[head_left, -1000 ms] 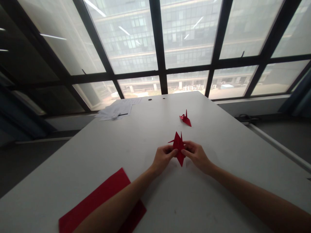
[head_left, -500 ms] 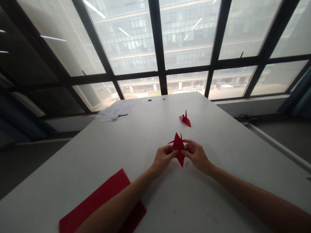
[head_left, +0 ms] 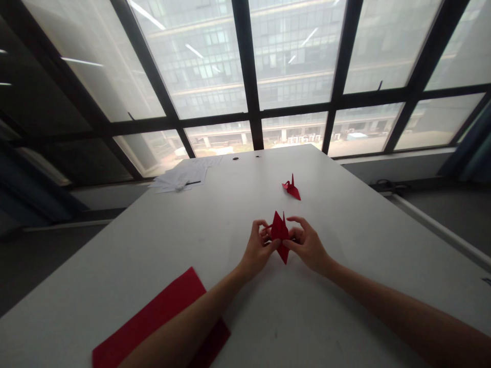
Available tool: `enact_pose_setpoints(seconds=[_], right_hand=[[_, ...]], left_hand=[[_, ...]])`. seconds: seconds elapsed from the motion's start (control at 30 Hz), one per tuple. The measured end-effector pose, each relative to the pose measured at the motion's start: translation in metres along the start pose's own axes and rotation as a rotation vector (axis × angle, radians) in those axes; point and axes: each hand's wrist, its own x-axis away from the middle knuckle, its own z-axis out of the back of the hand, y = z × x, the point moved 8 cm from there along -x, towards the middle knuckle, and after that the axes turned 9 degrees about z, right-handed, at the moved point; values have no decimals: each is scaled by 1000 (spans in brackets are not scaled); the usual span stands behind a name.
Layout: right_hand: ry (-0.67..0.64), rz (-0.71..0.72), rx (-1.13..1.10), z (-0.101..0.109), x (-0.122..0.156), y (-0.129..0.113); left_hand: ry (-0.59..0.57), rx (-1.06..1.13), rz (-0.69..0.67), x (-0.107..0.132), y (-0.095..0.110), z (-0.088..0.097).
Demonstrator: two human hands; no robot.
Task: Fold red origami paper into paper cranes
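Observation:
Both my hands pinch a partly folded red paper piece just above the white table, near its middle. My left hand grips its left side, fingers curled round the paper. On the right side my right hand pinches it, with the index finger arched over the top. The piece has two upright points and a lower tip pointing toward me. A finished red paper crane stands on the table a little farther off, apart from my hands.
A stack of red paper sheets lies at the near left, partly under my left forearm. White papers with a pen sit at the far left corner. Large dark-framed windows rise behind the table's far edge.
My fingers have shifted on the red piece: both index fingers lifted and curled over its top, and the flap sticking out to the left is now folded in.

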Motion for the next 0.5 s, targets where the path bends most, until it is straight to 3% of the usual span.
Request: enact_pose_setpoints(seconds=[0.5], right_hand=[[7, 56, 8, -1, 3, -7]], left_hand=[[-67, 2, -21, 3, 5, -2]])
